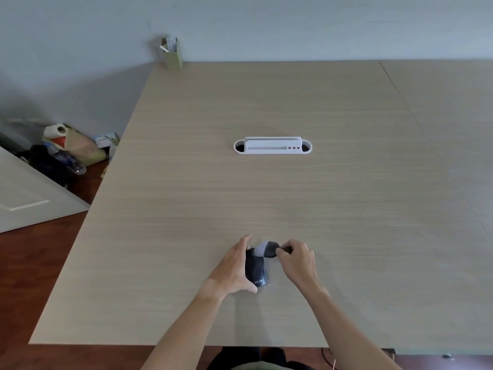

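A black computer mouse (256,271) with white lettering lies on the wooden table (266,196) near its front edge. My left hand (234,265) grips the mouse from the left, thumb at its near end and fingers curled over its far end. My right hand (297,260) pinches a dark, curved cover piece (270,249) just beyond the mouse's far end; a blurred grey-white patch shows where the piece meets the mouse. Whether the piece is still attached to the mouse cannot be told.
A white oval cable port (272,146) is set into the table's middle. A pale green box (172,53) stands at the far left corner by the wall. Bags, a paper roll and bottles (69,150) lie on the floor to the left.
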The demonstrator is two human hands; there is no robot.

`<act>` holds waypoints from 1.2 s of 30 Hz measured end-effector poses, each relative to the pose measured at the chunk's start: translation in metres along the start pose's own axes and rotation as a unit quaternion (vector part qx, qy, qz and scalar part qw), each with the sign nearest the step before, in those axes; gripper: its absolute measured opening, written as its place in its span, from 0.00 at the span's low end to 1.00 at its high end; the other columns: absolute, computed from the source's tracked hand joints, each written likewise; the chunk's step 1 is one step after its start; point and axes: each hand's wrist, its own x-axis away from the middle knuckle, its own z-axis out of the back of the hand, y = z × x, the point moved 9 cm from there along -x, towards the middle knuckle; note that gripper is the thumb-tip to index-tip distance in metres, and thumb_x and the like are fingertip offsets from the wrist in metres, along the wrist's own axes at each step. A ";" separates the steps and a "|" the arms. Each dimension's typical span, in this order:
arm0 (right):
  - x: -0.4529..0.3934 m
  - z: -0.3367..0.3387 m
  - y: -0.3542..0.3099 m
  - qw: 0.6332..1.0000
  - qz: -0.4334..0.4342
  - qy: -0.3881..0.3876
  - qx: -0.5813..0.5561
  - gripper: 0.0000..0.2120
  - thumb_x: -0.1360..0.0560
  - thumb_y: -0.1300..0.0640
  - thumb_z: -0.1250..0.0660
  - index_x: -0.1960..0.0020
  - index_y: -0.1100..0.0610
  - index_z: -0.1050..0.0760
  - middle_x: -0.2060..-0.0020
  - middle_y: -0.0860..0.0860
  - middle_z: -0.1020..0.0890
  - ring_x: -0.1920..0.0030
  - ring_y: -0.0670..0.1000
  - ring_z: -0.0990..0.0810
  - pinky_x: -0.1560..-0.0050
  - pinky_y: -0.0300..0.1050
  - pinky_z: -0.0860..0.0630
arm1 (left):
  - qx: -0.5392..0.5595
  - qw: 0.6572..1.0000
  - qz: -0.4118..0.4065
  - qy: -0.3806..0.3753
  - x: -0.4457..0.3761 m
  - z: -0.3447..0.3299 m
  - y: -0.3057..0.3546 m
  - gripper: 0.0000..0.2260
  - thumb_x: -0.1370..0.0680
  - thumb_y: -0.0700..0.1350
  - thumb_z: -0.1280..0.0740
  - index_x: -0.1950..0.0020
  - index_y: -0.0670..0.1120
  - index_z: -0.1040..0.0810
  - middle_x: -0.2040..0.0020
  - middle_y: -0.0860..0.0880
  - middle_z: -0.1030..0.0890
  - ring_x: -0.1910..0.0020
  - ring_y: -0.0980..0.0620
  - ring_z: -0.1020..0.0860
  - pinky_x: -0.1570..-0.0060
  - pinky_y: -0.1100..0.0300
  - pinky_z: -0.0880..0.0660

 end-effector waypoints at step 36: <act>0.023 -0.013 0.011 0.999 -0.006 -0.039 -0.034 0.06 0.34 0.60 0.36 0.67 0.61 0.26 0.73 0.50 0.25 0.69 0.53 0.30 0.69 0.45 0.34 | -0.077 0.996 0.017 0.034 -0.002 -0.008 0.001 0.44 0.41 0.55 0.21 0.31 0.46 0.37 0.38 0.51 0.35 0.36 0.50 0.36 0.41 0.61 0.31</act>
